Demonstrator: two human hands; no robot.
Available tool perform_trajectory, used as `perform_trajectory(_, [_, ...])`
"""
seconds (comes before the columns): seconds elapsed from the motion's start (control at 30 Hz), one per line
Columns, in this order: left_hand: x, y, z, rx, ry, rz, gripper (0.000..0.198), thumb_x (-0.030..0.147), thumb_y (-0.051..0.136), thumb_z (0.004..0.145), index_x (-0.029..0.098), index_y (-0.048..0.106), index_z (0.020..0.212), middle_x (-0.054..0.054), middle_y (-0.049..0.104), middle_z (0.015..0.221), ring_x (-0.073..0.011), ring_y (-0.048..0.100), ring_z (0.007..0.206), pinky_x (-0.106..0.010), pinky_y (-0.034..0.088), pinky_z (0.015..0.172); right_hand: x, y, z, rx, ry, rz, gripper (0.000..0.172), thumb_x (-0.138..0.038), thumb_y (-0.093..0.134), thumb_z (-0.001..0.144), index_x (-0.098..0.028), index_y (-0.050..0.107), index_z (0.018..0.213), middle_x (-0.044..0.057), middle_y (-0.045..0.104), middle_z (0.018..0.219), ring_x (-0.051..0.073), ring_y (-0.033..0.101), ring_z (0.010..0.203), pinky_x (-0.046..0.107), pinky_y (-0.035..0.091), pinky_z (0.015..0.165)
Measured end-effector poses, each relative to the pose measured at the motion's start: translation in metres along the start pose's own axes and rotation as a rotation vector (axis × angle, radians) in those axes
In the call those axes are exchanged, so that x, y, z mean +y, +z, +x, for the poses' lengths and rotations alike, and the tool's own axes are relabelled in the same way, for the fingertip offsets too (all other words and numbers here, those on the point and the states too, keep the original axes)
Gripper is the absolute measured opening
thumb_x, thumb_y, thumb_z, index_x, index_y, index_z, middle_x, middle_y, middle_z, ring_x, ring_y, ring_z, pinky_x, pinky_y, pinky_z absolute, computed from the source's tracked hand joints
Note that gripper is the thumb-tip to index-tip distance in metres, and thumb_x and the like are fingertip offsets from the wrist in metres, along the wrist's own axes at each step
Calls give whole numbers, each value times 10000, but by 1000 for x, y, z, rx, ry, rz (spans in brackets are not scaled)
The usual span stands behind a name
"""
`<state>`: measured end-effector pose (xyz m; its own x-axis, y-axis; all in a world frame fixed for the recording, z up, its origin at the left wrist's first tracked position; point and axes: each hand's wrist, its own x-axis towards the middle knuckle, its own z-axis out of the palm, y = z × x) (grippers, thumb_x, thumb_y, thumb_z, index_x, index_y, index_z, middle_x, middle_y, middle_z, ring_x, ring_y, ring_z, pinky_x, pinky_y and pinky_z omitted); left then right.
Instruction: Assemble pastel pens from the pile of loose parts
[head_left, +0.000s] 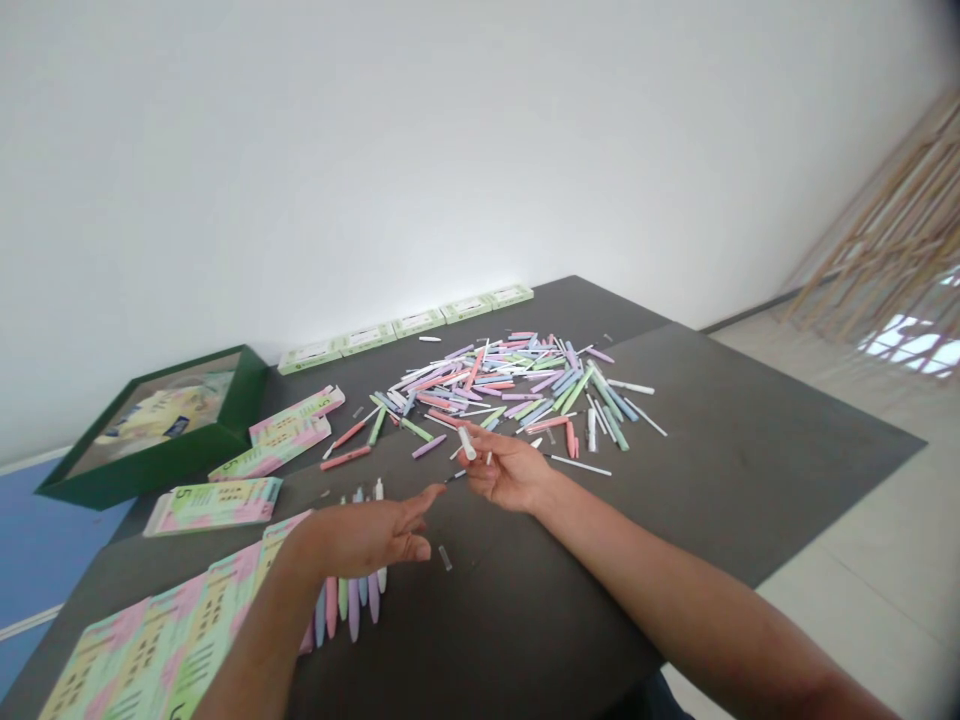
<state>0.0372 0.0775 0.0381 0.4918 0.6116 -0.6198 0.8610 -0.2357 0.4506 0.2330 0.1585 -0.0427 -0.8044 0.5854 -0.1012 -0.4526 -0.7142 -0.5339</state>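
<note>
My right hand (510,472) pinches a white pen barrel (466,443) between its fingertips, at the near edge of a loose heap of pastel pens and pen parts (510,385). A thin dark-tipped refill (455,477) lies just left of those fingers; I cannot tell whether it is held. My left hand (367,535) hovers open, palm turned inward, with nothing in it. A row of pastel pens (345,605) lies beneath and partly hidden by that hand. A small clear tube (445,558) rests on the dark table (600,530) between my hands.
Pastel printed cards (214,505) lie in stacks along the left of the table. A green box (154,430) stands at the far left, with a row of small pale green boxes (405,325) along the wall. A wooden frame (885,240) leans at the right, beyond the table edge.
</note>
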Motion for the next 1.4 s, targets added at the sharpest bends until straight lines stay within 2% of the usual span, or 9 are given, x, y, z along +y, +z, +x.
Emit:
perform_trajectory(0.1, [4,0,-1,-21,-26,22,837,600,269,896,23,38,1457,-192,544,1281,-241,545,1121,-266,406,885,-1,2,2,91,13,87,37,-182,535,784,-166,512,809,-10,600,598,39,267,370,171,222,399])
perform_trajectory(0.33, [13,0,-3,-39,-80,85,827,603,237,891,18,91,1457,-172,612,1191,-264,573,1062,-281,414,863,-1,3,6,208,27,149,149,-158,481,818,-138,483,671,4,583,550,33,263,359,171,218,382])
perform_trajectory(0.57, [12,1,-1,-31,-103,100,750,552,261,906,76,116,1467,-125,659,1102,-254,604,972,-297,426,839,2,2,6,217,12,65,46,-162,493,754,-171,464,720,-14,579,546,39,273,343,174,184,383])
perform_trajectory(0.73, [14,2,-2,-43,-99,70,732,537,265,911,90,110,1469,-92,677,1037,-234,613,926,-277,438,806,4,-2,9,253,6,8,57,-162,494,707,-183,446,730,-36,568,529,42,273,332,177,157,376])
perform_trajectory(0.93, [14,4,-1,-54,-126,102,700,519,282,911,112,160,1467,-109,673,1067,-278,538,1111,-345,395,923,2,-10,17,290,-34,-52,99,-233,507,724,-193,437,781,-55,552,522,42,263,325,180,145,370])
perform_trajectory(1.0, [15,4,0,-68,-143,125,677,491,302,912,132,163,1469,-119,662,1102,-285,549,1104,-355,409,910,3,-12,18,341,-142,-178,182,-203,519,703,-211,431,861,-77,556,537,43,265,322,177,142,368])
perform_trajectory(1.13, [20,3,0,-62,-144,129,654,464,330,908,143,203,1462,-122,663,1113,-282,600,1029,-364,418,903,6,-15,17,391,-380,-729,313,-177,517,710,-228,382,988,-92,573,583,71,396,387,180,262,406])
perform_trajectory(1.23, [25,3,-1,-60,-151,138,649,450,330,903,116,233,1452,-135,662,1112,-282,603,1021,-355,428,885,5,-15,12,336,-420,-1046,316,-186,498,750,-235,357,1029,-79,587,648,95,500,495,200,341,495])
perform_trajectory(1.4, [29,3,-2,2,-104,152,637,461,349,887,125,309,1427,-112,690,1041,-264,643,889,-309,463,770,-1,-9,0,349,-499,-1454,333,-199,490,792,-225,350,1093,-48,574,724,129,525,596,239,359,590])
